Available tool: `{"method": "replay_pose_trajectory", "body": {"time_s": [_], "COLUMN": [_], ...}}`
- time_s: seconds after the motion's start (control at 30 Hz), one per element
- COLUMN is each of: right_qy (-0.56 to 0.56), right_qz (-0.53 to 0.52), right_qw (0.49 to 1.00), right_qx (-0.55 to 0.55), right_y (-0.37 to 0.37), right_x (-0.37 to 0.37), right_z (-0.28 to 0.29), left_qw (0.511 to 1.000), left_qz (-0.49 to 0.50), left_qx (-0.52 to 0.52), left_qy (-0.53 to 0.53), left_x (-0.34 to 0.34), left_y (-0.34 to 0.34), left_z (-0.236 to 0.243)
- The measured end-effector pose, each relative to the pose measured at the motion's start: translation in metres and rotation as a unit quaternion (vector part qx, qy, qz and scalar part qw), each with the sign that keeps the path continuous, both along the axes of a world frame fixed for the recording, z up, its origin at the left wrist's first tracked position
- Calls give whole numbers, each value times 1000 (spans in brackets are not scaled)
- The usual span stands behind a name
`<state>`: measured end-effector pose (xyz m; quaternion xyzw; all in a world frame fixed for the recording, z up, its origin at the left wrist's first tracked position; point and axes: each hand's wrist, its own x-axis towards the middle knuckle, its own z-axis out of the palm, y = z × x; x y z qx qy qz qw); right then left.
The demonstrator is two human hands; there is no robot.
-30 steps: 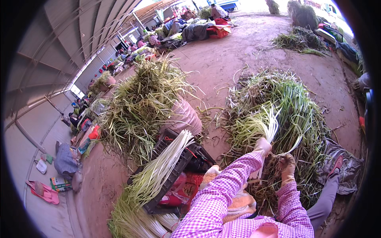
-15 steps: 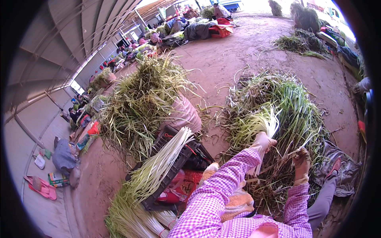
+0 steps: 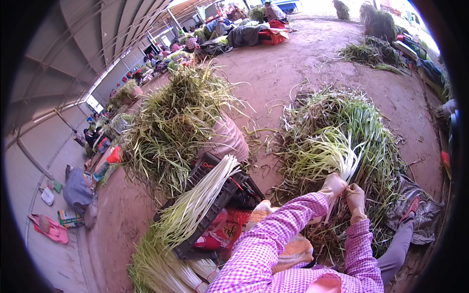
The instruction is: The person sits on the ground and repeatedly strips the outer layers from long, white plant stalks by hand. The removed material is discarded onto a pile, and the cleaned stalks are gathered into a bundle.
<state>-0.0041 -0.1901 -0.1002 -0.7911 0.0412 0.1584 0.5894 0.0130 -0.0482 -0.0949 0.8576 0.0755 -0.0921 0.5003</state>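
My left hand (image 3: 334, 185) is closed round a bunch of long, white-stemmed green stalks (image 3: 346, 161). Their pale leafy ends fan out beyond my fist over the heap, and a few white ends show below it. Right beside it, my right hand (image 3: 355, 198) is closed with bent fingers close to the bunch; what it pinches is hidden. Beneath and beyond both hands lies a large heap of loose green and dried leafy stalks (image 3: 376, 141).
To the left, cleaned white stalks (image 3: 210, 188) lie across a black plastic crate (image 3: 183, 250). Behind it stands a pink sack (image 3: 229, 139) topped with leafy stalks. Tied bundles (image 3: 161, 263) lie nearer me. A dark plastic sheet (image 3: 424, 222) lies at right. Other people sit farther back.
My right hand has moved left and up, from apart with a long strand to beside my left hand. My left hand has shifted slightly right and down with the bunch, whose leaves are spread wider.
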Motion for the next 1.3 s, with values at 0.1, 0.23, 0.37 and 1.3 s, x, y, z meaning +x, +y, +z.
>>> {"method": "replay_pose_trajectory", "body": {"time_s": [0.1,0.23,0.37,1.3], "right_qy": [62,36,92,197], "right_qz": [-15,52,162,51], "right_qw": [995,998,948,801], "right_qx": [81,-14,-260,563], "right_y": [4,7,-9,19], "right_x": [-5,-29,-72,-37], "right_z": [-13,-45,-98,4], "left_qw": [996,972,951,901], "left_qz": [82,124,106,-60], "left_qx": [-27,-193,-282,-401], "left_qy": [0,53,65,156], "left_x": [2,3,-2,-2], "left_y": [-3,3,20,54], "left_z": [-4,22,55,68]}}
